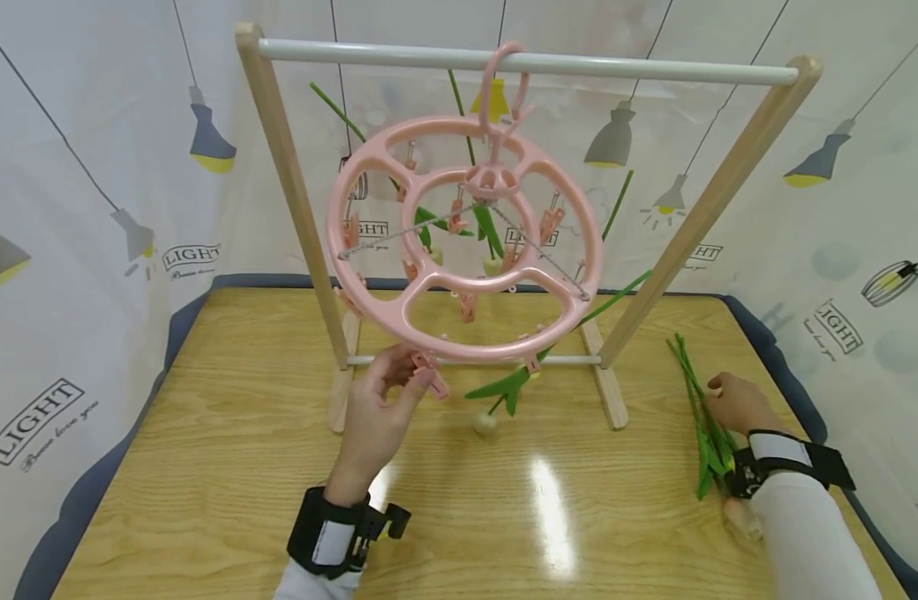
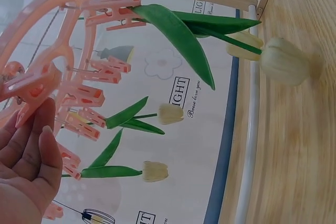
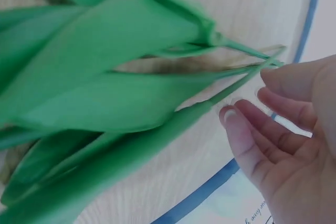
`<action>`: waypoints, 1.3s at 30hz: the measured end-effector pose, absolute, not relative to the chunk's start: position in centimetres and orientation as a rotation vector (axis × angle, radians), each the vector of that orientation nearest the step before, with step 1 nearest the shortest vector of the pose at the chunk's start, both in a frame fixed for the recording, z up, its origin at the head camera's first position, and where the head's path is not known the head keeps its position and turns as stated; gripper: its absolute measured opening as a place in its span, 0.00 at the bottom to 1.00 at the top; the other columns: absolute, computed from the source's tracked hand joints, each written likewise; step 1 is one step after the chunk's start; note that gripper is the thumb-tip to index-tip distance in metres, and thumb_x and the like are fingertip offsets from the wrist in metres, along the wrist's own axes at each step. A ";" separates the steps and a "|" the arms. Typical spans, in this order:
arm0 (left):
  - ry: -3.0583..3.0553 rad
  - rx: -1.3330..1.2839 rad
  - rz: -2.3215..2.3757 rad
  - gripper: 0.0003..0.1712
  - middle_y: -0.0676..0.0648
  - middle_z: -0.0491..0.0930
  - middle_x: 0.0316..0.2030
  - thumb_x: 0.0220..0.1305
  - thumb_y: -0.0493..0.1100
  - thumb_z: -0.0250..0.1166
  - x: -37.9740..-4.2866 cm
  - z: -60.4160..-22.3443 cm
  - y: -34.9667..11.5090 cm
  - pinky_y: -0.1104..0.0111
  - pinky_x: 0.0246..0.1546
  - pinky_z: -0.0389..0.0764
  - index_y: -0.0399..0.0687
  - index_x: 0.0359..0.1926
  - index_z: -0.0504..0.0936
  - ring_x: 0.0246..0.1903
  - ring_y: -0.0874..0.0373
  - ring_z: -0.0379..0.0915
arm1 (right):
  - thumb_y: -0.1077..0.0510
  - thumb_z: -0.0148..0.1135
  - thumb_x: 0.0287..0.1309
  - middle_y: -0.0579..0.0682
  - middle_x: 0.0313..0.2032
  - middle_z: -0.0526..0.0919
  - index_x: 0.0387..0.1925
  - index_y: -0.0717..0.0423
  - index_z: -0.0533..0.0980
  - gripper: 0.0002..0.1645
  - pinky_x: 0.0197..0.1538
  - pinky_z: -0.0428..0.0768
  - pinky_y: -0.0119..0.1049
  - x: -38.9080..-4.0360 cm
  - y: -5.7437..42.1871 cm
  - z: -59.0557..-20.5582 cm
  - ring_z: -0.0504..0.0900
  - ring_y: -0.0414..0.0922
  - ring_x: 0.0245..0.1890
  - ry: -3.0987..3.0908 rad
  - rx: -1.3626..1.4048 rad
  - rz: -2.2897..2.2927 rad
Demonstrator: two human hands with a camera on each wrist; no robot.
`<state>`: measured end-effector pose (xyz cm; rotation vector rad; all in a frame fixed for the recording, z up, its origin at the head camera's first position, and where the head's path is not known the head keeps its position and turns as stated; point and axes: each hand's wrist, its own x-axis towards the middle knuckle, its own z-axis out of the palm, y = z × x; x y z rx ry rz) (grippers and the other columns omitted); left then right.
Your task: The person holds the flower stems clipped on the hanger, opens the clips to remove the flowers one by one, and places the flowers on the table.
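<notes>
My left hand (image 1: 376,408) pinches a pink clothespin (image 1: 431,377) hanging from the front rim of a round pink clip hanger (image 1: 387,312). In the left wrist view that clothespin (image 2: 34,85) lies against the fingertips. Several white artificial tulips hang head down from other clips; the nearest tulip (image 1: 485,422) is right of my left hand. On the table at the right lies a bunch of green-stemmed tulips (image 1: 702,442). My right hand (image 1: 740,404) is at their stems (image 3: 239,80), thumb and fingers apart around them; whether they touch is unclear.
The hanger hooks over the white bar (image 1: 384,55) of a wooden stand (image 1: 301,208) on the wooden table (image 1: 227,467). Printed cloth (image 1: 92,333) surrounds the table at the back and sides.
</notes>
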<state>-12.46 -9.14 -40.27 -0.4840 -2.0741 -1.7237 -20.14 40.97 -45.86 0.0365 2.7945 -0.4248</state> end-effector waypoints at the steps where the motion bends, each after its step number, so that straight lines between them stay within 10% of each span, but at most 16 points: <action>1: -2.072 -0.481 -1.730 0.18 0.38 0.83 0.41 0.65 0.31 0.63 -12.4 -40.3 -9.2 0.73 0.42 0.81 0.33 0.56 0.76 0.38 0.67 0.78 | 0.61 0.46 0.67 0.81 0.49 0.74 0.57 0.83 0.63 0.27 0.39 0.80 0.55 -20.1 41.0 -45.7 0.78 0.71 0.44 2.805 0.036 -0.434; 16: -1.948 -0.627 -1.821 0.15 0.48 0.76 0.32 0.62 0.26 0.60 -12.4 -40.3 -9.1 0.72 0.36 0.78 0.34 0.50 0.74 0.29 0.64 0.75 | 0.54 0.46 0.72 0.79 0.52 0.75 0.58 0.76 0.68 0.27 0.38 0.79 0.54 -20.8 40.5 -43.4 0.78 0.71 0.46 2.871 0.076 -0.494; 39: -1.887 -0.638 -1.875 0.14 0.56 0.73 0.31 0.66 0.28 0.58 -12.4 -40.4 -9.0 0.73 0.29 0.76 0.31 0.52 0.72 0.25 0.66 0.71 | 0.51 0.54 0.72 0.48 0.40 0.84 0.54 0.62 0.75 0.20 0.40 0.79 0.35 -19.7 32.8 -34.7 0.80 0.39 0.38 2.601 -0.489 -0.625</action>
